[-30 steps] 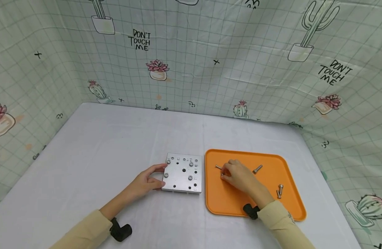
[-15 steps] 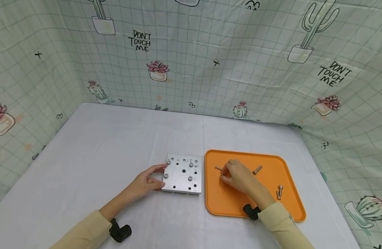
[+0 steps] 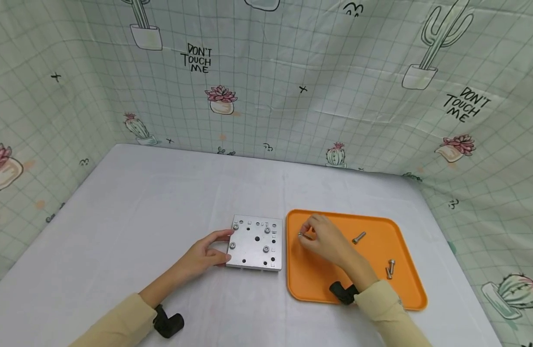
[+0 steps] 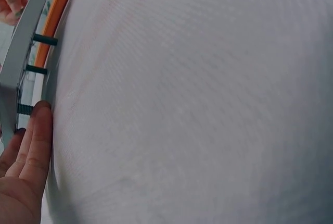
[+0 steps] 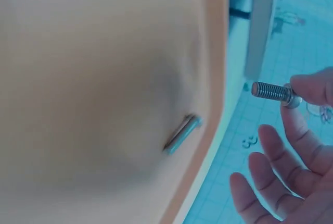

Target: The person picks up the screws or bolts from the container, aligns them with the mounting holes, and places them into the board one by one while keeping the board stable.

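Sleeves: a beige left sleeve (image 3: 119, 319) and a beige right sleeve (image 3: 385, 308) reach in from the lower edge of the head view.
Wrist cameras: a black left wrist camera (image 3: 168, 325) shows at one cuff, a black right wrist camera (image 3: 343, 293) at the other.
Loose screws, tray's right side: a silver metal screw with a wide head (image 3: 392, 266) lies just beside a smaller silver metal screw (image 3: 389, 273).
Left hand: the left hand (image 3: 207, 251) holds the plate at its left edge, index finger and thumb set apart along it, other fingers reaching underneath.
Plate: the flat, square, silver-grey metal plate with drilled holes (image 3: 249, 246) is left of the tray, raised off the tabletop, four round screw heads on top and dark threaded shanks (image 4: 36, 69) protruding below.
Tray: the shallow orange tray with rounded corners (image 3: 318, 282) lies flat, a narrow gap from the plate.
Right hand: the right hand (image 3: 329, 242) is over the tray's left part, thumb and index finger pinching the head end of a short, threaded, silver metal screw (image 5: 273, 92); its other fingers are spread.
Loose screw, farther back: a long silver metal screw (image 3: 359, 237) lies slanted on the tray.
Tabletop: white cloth covers the tabletop (image 3: 162, 202).
Backdrop: pale green checked fabric (image 3: 266, 62) printed with cacti hangs behind.
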`<state>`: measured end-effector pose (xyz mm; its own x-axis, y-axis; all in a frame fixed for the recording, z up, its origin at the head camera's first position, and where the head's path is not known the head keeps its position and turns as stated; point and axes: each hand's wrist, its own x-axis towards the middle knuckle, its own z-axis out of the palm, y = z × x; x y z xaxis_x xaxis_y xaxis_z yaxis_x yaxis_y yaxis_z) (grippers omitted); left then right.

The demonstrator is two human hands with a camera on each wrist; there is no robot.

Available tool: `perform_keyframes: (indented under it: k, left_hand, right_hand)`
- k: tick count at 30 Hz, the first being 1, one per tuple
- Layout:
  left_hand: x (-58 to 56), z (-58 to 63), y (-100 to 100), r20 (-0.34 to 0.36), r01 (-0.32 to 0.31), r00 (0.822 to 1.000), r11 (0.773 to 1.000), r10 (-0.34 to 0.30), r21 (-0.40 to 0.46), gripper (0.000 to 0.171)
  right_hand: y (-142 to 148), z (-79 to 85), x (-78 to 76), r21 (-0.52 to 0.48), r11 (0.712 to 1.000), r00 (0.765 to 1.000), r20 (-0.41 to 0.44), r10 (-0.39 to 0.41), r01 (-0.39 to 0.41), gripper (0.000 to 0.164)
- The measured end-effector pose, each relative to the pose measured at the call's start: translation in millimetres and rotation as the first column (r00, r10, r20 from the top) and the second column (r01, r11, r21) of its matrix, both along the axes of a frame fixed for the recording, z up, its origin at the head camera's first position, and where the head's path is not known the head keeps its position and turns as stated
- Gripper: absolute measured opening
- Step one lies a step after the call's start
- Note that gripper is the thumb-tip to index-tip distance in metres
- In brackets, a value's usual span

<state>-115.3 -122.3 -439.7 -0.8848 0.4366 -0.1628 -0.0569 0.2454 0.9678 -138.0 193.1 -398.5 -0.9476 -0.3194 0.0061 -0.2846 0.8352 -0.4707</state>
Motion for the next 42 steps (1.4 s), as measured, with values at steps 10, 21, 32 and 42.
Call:
perform_keyframes:
  k: [10, 21, 32, 42]
  left_hand:
    - [-1.6, -3.8, -1, -0.008, 0.013, 1.0, 1.0, -0.013, 0.011, 0.061]
    - [-1.6, -3.5, -1, -0.01, 0.008, 1.0, 1.0, -0.008, 0.019, 0.061]
    - [-1.3, -2.4, 0, -0.016, 0.007, 1.0, 1.0, -0.007, 0.006, 0.061]
    - [-1.5, -3.2, -1, -0.015, -0.003, 1.0, 1.0, 0.002, -0.004, 0.061]
  right_hand:
    - [-28, -1.5, -13.9, -0.212, 0.977, 0.996, -0.088, -0.026, 0.007, 0.012]
    - [-46, -8.1, -22.7, -0.308, 0.948, 0.994, -0.045, -0.096, 0.078, 0.012]
    - [-48, -15.7, -25.4, -0.3, 0.947, 0.992, -0.011, -0.123, 0.115, 0.013]
    - [-50, -23.1, -25.3, -0.198, 0.975, 0.994, -0.029, -0.108, 0.1, 0.01]
